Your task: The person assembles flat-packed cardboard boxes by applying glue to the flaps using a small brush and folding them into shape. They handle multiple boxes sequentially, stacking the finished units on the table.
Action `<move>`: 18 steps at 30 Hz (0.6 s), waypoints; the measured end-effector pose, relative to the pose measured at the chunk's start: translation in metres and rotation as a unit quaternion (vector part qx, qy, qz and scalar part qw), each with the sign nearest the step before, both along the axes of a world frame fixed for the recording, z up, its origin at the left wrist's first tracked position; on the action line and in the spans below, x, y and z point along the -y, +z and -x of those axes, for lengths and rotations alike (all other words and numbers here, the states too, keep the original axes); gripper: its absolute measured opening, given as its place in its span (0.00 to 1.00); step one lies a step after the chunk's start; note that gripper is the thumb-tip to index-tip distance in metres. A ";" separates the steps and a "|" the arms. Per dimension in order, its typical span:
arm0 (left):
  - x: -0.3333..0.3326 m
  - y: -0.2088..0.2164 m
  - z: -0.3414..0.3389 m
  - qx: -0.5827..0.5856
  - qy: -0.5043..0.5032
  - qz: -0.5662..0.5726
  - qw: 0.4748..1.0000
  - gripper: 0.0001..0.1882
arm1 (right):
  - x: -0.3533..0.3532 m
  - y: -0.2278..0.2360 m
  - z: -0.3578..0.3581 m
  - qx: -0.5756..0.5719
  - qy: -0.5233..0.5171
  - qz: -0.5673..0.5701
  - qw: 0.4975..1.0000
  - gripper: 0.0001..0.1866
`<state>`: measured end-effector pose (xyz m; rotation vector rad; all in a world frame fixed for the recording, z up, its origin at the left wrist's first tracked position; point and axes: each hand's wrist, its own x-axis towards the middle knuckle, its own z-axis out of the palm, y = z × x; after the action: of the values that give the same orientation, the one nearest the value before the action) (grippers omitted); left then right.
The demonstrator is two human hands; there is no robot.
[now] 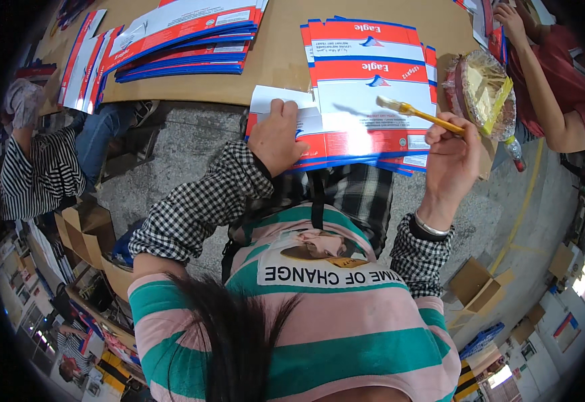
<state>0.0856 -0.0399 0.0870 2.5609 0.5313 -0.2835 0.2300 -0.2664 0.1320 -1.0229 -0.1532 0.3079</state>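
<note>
A stack of flat red, white and blue cartons (349, 110) lies at the near edge of the table before me. My left hand (277, 139) is at the top carton's left side, its curled fingers on a white flap (280, 98) that is folded up there. In my right hand (454, 157) is a brush (421, 115) with a yellow handle, held between thumb and fingers. Its pale bristles are over the upper carton's white panel, casting a shadow; whether they touch cannot be told. Right of the stack stands a plastic-wrapped bowl (475, 92) of cream-coloured paste.
More flat cartons (185, 40) are piled at the table's (285, 40) far left. A small bottle (514, 154) juts out below the bowl. Other people sit at left, in a striped sleeve (41, 171), and at right, with a bare arm (540, 87). Open cardboard boxes (84, 231) stand on the floor.
</note>
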 end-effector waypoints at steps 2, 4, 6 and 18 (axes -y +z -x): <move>0.001 0.001 0.000 0.036 0.006 0.000 0.999 0.30 | -0.005 -0.003 0.004 -0.008 0.024 0.011 1.000 0.15; 0.001 -0.006 0.002 0.092 -0.003 0.007 0.996 0.26 | -0.010 -0.010 0.009 -0.014 0.037 0.038 0.998 0.15; -0.004 -0.015 0.001 0.161 0.000 0.025 0.987 0.24 | -0.016 -0.017 0.014 -0.041 0.044 0.034 0.998 0.13; 0.015 -0.057 0.005 0.345 0.222 0.181 0.894 0.06 | -0.035 -0.057 0.025 -0.098 0.093 0.076 0.988 0.12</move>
<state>0.0803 -0.0553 0.0304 1.9187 0.6754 0.6132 0.2052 -0.2309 0.0751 -1.1246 -0.0479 0.5951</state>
